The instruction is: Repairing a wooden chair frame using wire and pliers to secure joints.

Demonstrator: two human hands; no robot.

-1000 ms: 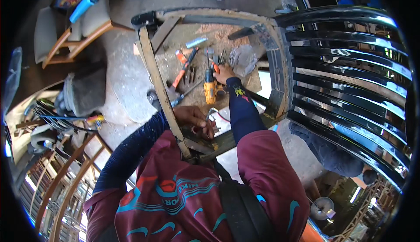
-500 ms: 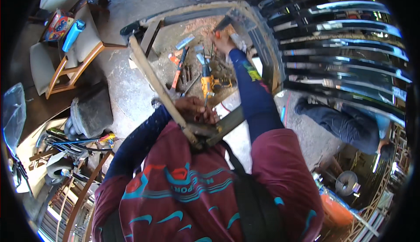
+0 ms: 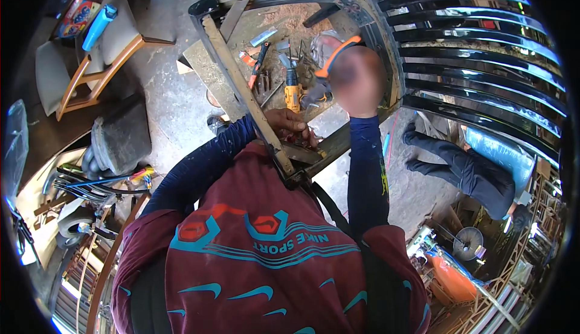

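My right hand (image 3: 360, 83), blurred, is raised over the right side of a black-edged wooden seat frame (image 3: 232, 71). It is closed on an orange-and-black tool (image 3: 339, 55) whose kind I cannot make out. Low at the frame's near corner, my left hand (image 3: 291, 124) has its fingers pinched together beside the near rail (image 3: 338, 144). Whatever sits between them is too small to name. Inside the frame, on the floor, a yellow cordless drill (image 3: 293, 96) lies just beyond my left hand. Beside it is another tool with an orange-and-black handle (image 3: 258, 65).
Shiny black slats (image 3: 471, 56) rise from the frame's right side. Wood shavings (image 3: 293, 17) litter the floor at the far end. Upholstered chairs (image 3: 118, 26) stand at the far left, near a dark bin (image 3: 124, 134). Another person in dark clothes (image 3: 465, 168) is at the right.
My right hand has come up and back toward me from the far floor, bringing the orange-and-black tool. My left hand stays at the near corner. The view has shifted slightly.
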